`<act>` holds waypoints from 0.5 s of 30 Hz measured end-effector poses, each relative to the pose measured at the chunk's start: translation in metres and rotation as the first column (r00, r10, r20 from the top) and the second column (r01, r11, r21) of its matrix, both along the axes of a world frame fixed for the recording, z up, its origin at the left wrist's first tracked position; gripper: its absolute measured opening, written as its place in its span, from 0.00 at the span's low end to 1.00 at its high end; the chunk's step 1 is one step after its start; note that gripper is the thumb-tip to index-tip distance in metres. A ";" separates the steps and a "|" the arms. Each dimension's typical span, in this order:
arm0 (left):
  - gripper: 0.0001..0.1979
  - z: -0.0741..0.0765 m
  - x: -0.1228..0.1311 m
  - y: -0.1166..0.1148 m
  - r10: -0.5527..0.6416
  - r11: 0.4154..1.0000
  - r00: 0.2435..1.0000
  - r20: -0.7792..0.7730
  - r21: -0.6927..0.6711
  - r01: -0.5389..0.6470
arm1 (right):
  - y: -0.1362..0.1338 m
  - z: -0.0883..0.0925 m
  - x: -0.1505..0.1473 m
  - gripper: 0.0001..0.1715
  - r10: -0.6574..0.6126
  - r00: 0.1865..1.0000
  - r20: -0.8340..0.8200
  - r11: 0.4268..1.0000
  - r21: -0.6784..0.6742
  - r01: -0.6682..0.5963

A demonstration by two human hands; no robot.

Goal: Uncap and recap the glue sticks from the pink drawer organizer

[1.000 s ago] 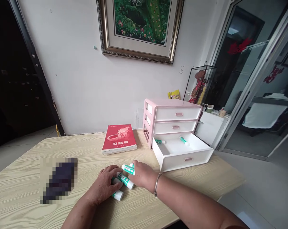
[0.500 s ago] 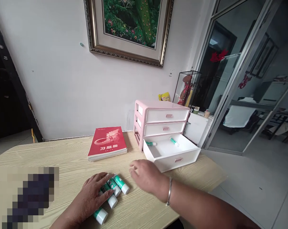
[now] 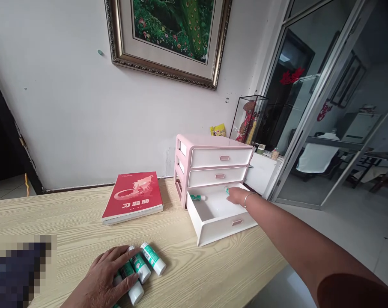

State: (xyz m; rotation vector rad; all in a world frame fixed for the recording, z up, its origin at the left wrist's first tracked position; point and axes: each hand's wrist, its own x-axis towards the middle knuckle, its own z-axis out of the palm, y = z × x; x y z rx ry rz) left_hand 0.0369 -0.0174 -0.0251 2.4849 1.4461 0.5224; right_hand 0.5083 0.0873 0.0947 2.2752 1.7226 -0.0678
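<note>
My left hand [image 3: 112, 271] lies over several green and white glue sticks on the table, fingers spread and resting on them. Beside its fingertips, one glue stick [image 3: 153, 259] sits at the right end of the group, uncovered. My right hand [image 3: 237, 196] reaches into the open bottom drawer [image 3: 210, 231] of a pink and white drawer unit [image 3: 213, 141]. Its fingers are closed round a small green glue stick [image 3: 226, 191], mostly hidden by the hand. Another glue stick [image 3: 198, 197] lies in the drawer's back left corner.
A red book [image 3: 132, 194] lies on the wooden table [image 3: 68, 214], left of the drawer unit. Behind the unit are a yellow packet [image 3: 219, 130] and a glass display case [image 3: 250, 117]. A framed picture [image 3: 165, 70] hangs above. The table's right edge runs below my right forearm.
My right hand has moved from above the table, in front of the drawer, to inside it and closed on a glue stick there. My left hand stays on the glue sticks. The view has shifted slightly.
</note>
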 end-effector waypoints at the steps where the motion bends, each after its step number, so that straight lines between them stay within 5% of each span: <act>1: 0.26 -0.002 -0.001 0.001 0.003 1.000 1.000 0.006 0.005 -0.003 | 0.006 -0.002 0.003 0.19 -0.017 1.000 0.004 1.000 -0.020 0.017; 11: 0.27 -0.038 -0.017 0.012 -0.005 0.999 1.000 -0.006 0.037 0.005 | 0.043 -0.024 0.019 0.22 -0.032 0.999 0.024 0.998 -0.045 0.033; 15: 0.28 -0.039 -0.018 0.014 -0.013 1.000 1.000 0.012 0.019 0.013 | 0.043 -0.030 0.018 0.21 -0.005 1.000 0.014 1.000 -0.006 0.005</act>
